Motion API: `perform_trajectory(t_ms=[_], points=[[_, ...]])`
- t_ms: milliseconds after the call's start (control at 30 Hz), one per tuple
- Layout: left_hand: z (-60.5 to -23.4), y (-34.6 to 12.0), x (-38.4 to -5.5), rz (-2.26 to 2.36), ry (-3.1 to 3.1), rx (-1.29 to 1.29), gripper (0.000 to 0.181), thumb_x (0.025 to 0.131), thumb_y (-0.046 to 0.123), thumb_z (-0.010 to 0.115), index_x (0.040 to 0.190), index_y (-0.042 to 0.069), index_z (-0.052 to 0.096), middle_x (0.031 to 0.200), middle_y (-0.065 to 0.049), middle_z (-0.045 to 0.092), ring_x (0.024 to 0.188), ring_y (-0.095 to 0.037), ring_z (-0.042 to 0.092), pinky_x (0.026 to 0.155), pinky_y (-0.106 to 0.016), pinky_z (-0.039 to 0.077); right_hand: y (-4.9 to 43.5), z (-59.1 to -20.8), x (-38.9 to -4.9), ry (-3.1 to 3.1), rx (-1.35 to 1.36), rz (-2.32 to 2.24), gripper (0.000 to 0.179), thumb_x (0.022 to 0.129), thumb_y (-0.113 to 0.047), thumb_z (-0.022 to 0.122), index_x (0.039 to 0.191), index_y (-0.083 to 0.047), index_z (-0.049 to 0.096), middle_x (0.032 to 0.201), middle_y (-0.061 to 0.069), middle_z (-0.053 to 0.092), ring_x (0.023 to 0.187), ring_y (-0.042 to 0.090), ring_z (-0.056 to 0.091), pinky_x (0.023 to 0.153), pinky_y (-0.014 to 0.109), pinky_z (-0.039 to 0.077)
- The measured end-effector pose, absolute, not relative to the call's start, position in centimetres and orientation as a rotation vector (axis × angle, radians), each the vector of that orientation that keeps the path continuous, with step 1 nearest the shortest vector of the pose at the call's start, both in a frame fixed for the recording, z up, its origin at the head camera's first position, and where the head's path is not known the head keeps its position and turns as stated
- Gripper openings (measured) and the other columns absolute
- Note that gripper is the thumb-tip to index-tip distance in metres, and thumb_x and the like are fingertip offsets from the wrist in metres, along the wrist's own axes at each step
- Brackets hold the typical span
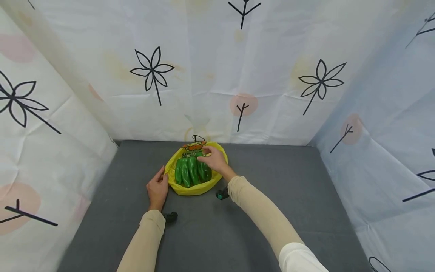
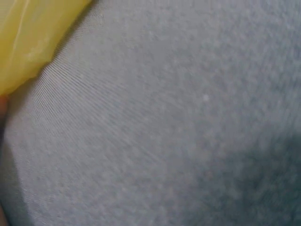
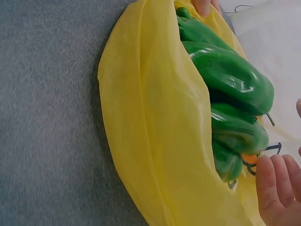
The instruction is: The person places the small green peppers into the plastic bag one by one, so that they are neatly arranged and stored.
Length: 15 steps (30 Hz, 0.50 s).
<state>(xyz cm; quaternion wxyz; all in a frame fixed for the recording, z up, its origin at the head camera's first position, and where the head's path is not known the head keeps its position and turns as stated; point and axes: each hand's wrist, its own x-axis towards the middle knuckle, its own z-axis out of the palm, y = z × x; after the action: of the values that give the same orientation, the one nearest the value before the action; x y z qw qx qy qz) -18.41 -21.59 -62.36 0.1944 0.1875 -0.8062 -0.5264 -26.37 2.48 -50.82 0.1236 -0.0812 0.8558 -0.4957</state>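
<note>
A yellow plastic bag (image 1: 192, 190) stands on the grey table with its mouth spread wide. Inside, several glossy green peppers (image 1: 193, 170) lie side by side; the right wrist view shows their stems and bulging sides close up. My left hand (image 1: 158, 190) is at the bag's left edge, thumb and fingers pinching the rim; in the left wrist view only a sliver of it shows beside the yellow plastic (image 2: 33, 42). Over the back right of the peppers hovers my right hand (image 1: 215, 160), fingers apart and holding nothing. Its extended fingers (image 3: 275, 181) show near the pepper ends.
An orange and dark print (image 1: 195, 146) shows on the back part of the bag. Grey cloth covers the table (image 1: 272, 189). White fabric walls (image 1: 210, 75) with drawn flowers enclose the back and sides. Small black devices (image 1: 222, 193) sit by both wrists.
</note>
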Motion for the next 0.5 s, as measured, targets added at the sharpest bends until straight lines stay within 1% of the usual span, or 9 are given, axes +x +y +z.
perform_trajectory(t_ms=[67, 100, 167, 267, 333, 433, 500], points=[[-62.3, -21.7, -18.5, -1.477, -2.282, 0.534, 0.041, 0.101, 0.031, 0.058, 0.141, 0.026, 0.063, 0.13, -0.003, 0.073, 0.09, 0.004, 0.063, 0.074, -0.005, 0.041, 2.7, -50.6, -26.3, 2.521, -0.237, -1.443, 0.052, 0.098, -0.029, 0.069, 0.146, -0.015, 0.056, 0.141, 0.015, 0.061, 0.12, 0.032, 0.064, 0.094, 0.046, 0.055], [-62.2, -21.7, -18.5, -1.475, -2.292, 0.535, 0.042, 0.101, 0.032, 0.058, 0.142, 0.026, 0.063, 0.131, -0.004, 0.072, 0.093, -0.002, 0.065, 0.076, -0.008, 0.043, 2.8, -50.7, -26.3, 2.548, -0.244, -1.431, 0.05, 0.099, -0.03, 0.068, 0.146, -0.015, 0.057, 0.139, 0.014, 0.061, 0.118, 0.031, 0.065, 0.094, 0.045, 0.056], [-62.0, -21.8, -18.6, -1.472, -2.311, 0.525, 0.043, 0.101, 0.032, 0.058, 0.143, 0.025, 0.061, 0.133, -0.006, 0.071, 0.097, -0.013, 0.067, 0.081, -0.017, 0.046, 3.0, -50.7, -26.4, 2.59, -0.265, -1.423, 0.047, 0.101, -0.031, 0.064, 0.144, -0.014, 0.058, 0.137, 0.014, 0.063, 0.116, 0.03, 0.066, 0.093, 0.044, 0.056], [-61.7, -21.8, -18.6, -1.454, -2.348, 0.504, 0.045, 0.101, 0.032, 0.057, 0.145, 0.023, 0.059, 0.139, -0.008, 0.067, 0.111, -0.027, 0.066, 0.092, -0.038, 0.051, 3.5, -50.7, -26.5, 2.64, -0.292, -1.4, 0.044, 0.103, -0.032, 0.061, 0.142, -0.014, 0.059, 0.134, 0.012, 0.063, 0.115, 0.028, 0.066, 0.093, 0.042, 0.056], [-61.4, -21.8, -18.7, -1.434, -2.375, 0.476, 0.047, 0.101, 0.031, 0.056, 0.147, 0.021, 0.058, 0.144, -0.01, 0.063, 0.122, -0.033, 0.062, 0.101, -0.049, 0.049, 3.8, -50.5, -26.5, 2.656, -0.312, -1.392, 0.042, 0.103, -0.031, 0.06, 0.142, -0.014, 0.059, 0.134, 0.013, 0.063, 0.116, 0.028, 0.066, 0.094, 0.043, 0.056], [-60.9, -21.8, -18.9, -1.389, -2.42, 0.432, 0.049, 0.102, 0.028, 0.055, 0.15, 0.019, 0.054, 0.152, -0.01, 0.055, 0.139, -0.034, 0.051, 0.116, -0.054, 0.038, 4.3, -50.3, -26.4, 2.666, -0.336, -1.372, 0.04, 0.104, -0.029, 0.06, 0.141, -0.015, 0.06, 0.137, 0.016, 0.061, 0.117, 0.029, 0.065, 0.095, 0.045, 0.055], [-60.4, -21.8, -19.0, -1.366, -2.441, 0.41, 0.051, 0.102, 0.027, 0.055, 0.152, 0.018, 0.052, 0.156, -0.012, 0.05, 0.145, -0.036, 0.044, 0.12, -0.056, 0.032, 4.6, -50.1, -26.3, 2.687, -0.362, -1.344, 0.04, 0.104, -0.029, 0.06, 0.141, -0.015, 0.06, 0.137, 0.015, 0.061, 0.117, 0.029, 0.066, 0.095, 0.045, 0.055]])
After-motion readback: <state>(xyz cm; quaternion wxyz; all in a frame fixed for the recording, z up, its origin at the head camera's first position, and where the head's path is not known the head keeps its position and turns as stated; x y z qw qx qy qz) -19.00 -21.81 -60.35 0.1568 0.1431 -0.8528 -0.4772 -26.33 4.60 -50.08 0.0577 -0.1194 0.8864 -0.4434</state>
